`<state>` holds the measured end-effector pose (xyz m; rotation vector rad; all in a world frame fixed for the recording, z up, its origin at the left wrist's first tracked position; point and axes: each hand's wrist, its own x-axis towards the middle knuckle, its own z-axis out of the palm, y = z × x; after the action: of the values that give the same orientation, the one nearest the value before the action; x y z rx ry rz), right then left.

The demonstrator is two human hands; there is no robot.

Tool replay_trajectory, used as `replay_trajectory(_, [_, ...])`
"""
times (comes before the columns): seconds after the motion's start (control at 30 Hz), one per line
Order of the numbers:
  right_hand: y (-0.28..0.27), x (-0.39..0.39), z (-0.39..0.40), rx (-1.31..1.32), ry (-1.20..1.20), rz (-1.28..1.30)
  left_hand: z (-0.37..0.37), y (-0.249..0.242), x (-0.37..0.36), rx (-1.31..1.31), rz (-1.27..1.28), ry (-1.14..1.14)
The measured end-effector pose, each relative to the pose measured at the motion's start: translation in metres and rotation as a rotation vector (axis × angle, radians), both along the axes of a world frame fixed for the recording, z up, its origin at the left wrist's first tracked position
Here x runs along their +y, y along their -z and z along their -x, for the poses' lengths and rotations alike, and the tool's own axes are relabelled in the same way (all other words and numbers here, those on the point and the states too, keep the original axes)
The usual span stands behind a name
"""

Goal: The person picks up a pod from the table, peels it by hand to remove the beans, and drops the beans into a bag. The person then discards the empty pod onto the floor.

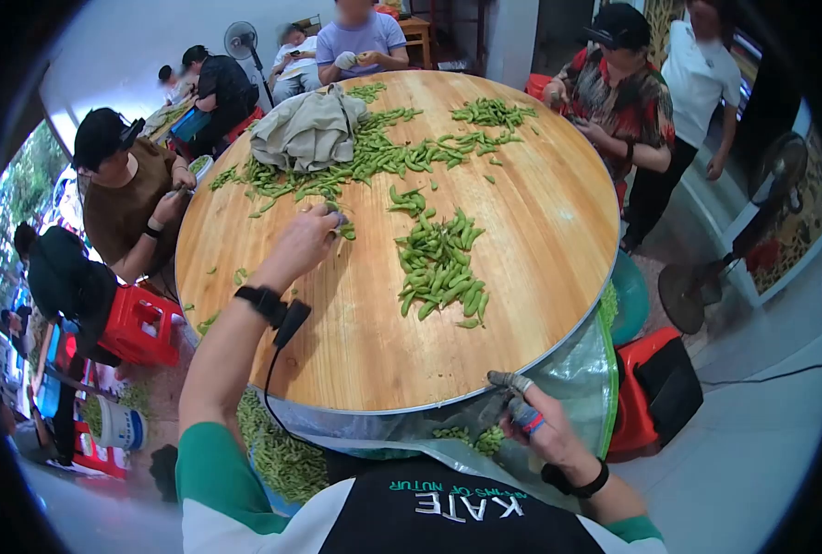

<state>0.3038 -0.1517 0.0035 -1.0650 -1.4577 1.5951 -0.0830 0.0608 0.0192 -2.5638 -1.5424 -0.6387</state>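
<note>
My left hand (307, 238) reaches over the round wooden table, its fingers curled, with a grey cover on a fingertip. Green edamame pods (348, 231) show right at those fingertips. A loose pile of edamame pods (438, 263) lies to the right of it. At the near table edge is my right hand (547, 427), its covered index finger stretched out and apart from the thumb, which has a blue and red wrap. I see nothing held in it. Below it, shelled beans (489, 440) lie on a clear plastic sheet (558, 388).
A grey cloth (309, 129) rests on more pods at the far side of the wooden table (540, 231). Several people sit around it. A red stool (143, 323) and a white bucket (120, 423) stand left; a fan (692, 291) stands right. Pods (277, 448) fill the space below my left arm.
</note>
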Motion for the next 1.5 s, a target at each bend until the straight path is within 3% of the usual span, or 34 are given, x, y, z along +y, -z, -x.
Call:
replay_trajectory(0.13, [-0.001,0.001,-0.007,0.119,0.037,0.187,-0.008,0.016,0.021,0.037,0.093,-0.099])
replay_trajectory(0.2, [0.001,0.003,-0.009,0.122,0.039,0.165,-0.005,0.018,0.021,0.052,0.119,-0.129])
replay_trajectory(0.3, [0.007,0.001,-0.009,0.125,0.031,0.122,0.002,0.013,0.015,-0.044,0.242,-0.087])
replay_trajectory(0.4, [0.005,0.001,-0.008,0.098,0.010,0.100,0.009,0.008,0.004,-0.208,0.302,-0.207])
replay_trajectory(0.5, [0.008,0.001,-0.008,0.043,0.007,0.066,0.025,-0.003,-0.006,-0.119,0.242,-0.258])
replay_trajectory(0.57, [0.011,-0.001,-0.008,0.007,0.007,0.027,0.032,-0.011,-0.019,0.334,0.200,-0.451])
replay_trajectory(0.63, [0.010,-0.002,-0.009,0.044,-0.002,0.062,0.017,-0.016,-0.029,0.427,0.148,-0.440])
replay_trajectory(0.7, [0.008,-0.001,-0.007,0.036,-0.009,0.068,0.012,0.002,-0.015,0.048,0.029,-0.109])
replay_trajectory(0.83, [0.001,-0.003,-0.002,0.099,0.010,0.140,-0.020,0.026,-0.006,0.031,0.086,-0.214])
replay_trajectory(0.9, [0.003,-0.002,-0.003,0.146,0.010,0.161,-0.034,0.023,-0.016,-0.242,0.278,-0.185])
replay_trajectory(0.93, [0.005,-0.003,-0.004,0.199,0.011,0.182,-0.046,0.018,-0.027,-0.236,0.294,-0.170])
replay_trajectory(1.0, [0.006,-0.002,-0.004,0.213,0.030,0.154,-0.078,-0.001,-0.058,-0.621,0.552,-0.031])
replay_trajectory(1.03, [0.004,-0.001,-0.004,0.219,0.024,0.113,-0.096,-0.010,-0.077,-0.613,0.585,-0.013])
replay_trajectory(1.1, [-0.005,0.000,0.001,0.192,0.070,0.088,-0.128,-0.027,-0.112,-1.000,0.806,0.087])
replay_trajectory(1.2, [-0.011,-0.001,0.002,0.255,0.056,0.104,-0.156,-0.026,-0.142,-1.174,1.002,0.224])
replay_trajectory(1.5, [-0.011,-0.003,-0.001,0.363,-0.013,0.081,-0.192,0.000,-0.164,-1.291,1.073,0.231])
